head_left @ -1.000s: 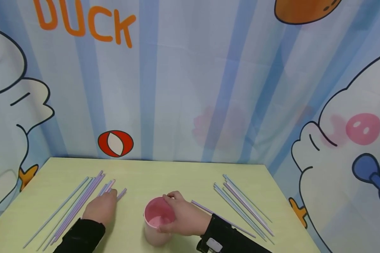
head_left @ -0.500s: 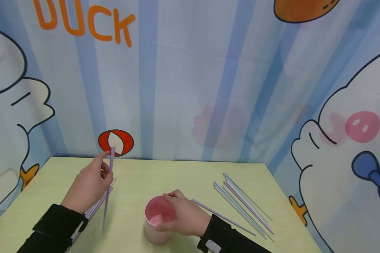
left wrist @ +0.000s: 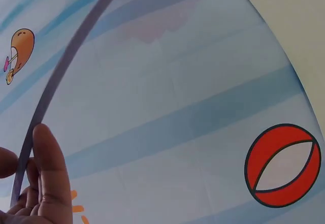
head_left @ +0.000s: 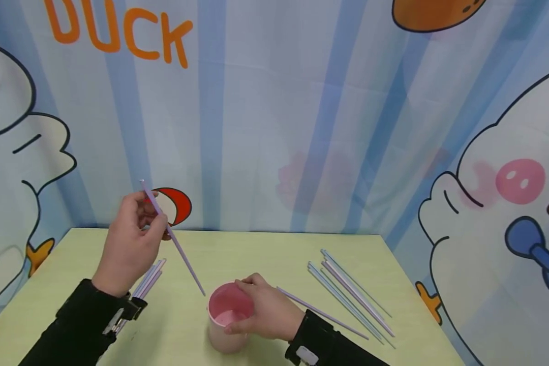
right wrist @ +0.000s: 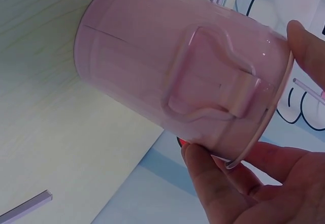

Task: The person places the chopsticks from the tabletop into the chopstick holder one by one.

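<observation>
Curtained work spot, premises otherwise unidentifiable. Blue-striped curtain (head_left: 256, 127) with cartoon figures (head_left: 521, 127) and "DUCK" lettering (head_left: 145, 55) hangs behind pale-yellow table (head_left: 247, 254).

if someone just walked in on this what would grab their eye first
Probably the big orange DUCK lettering at the upper left of the head view, on the striped blue backdrop. Then the pink cup standing on the pale table, gripped near its rim by the right hand, and the purple straw that the left hand holds up, slanting down toward the cup.
</observation>
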The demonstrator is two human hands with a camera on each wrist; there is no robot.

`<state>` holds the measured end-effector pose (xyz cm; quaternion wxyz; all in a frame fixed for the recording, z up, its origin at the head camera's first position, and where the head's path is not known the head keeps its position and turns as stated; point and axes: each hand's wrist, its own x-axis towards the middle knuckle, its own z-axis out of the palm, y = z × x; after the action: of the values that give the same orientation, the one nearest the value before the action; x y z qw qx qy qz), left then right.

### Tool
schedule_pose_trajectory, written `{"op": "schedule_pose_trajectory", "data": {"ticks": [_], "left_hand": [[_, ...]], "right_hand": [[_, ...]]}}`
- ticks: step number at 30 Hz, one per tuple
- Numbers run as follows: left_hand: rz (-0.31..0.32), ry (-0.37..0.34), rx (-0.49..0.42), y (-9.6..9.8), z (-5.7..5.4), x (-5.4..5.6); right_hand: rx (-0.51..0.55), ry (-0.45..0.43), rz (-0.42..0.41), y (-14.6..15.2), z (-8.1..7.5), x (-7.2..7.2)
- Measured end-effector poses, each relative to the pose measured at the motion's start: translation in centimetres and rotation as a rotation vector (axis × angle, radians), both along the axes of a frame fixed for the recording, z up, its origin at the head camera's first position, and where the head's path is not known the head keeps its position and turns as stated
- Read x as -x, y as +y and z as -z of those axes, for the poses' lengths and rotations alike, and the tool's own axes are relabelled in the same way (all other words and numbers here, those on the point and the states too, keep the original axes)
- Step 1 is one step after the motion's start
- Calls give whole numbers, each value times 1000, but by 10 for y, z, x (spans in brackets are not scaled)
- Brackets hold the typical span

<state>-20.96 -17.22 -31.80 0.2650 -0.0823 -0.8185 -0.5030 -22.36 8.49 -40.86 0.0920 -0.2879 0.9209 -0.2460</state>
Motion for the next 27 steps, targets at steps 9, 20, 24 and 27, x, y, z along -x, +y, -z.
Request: {"op": "schedule_pose_trajectory", "data": {"ticks": [9,20,24,27], "left_hand": [[50,-79,9,19,27,9],[19,-183,174,28,61,10],[26,-216,188,31,69,8],[33,-243,194,34,75,7]], "right_hand": [[19,-14,-8,0,0,1],[24,-46,2,0,1,3],[22,-40,-1,-1,2,4],[24,-33,-5,0,3,5]]}}
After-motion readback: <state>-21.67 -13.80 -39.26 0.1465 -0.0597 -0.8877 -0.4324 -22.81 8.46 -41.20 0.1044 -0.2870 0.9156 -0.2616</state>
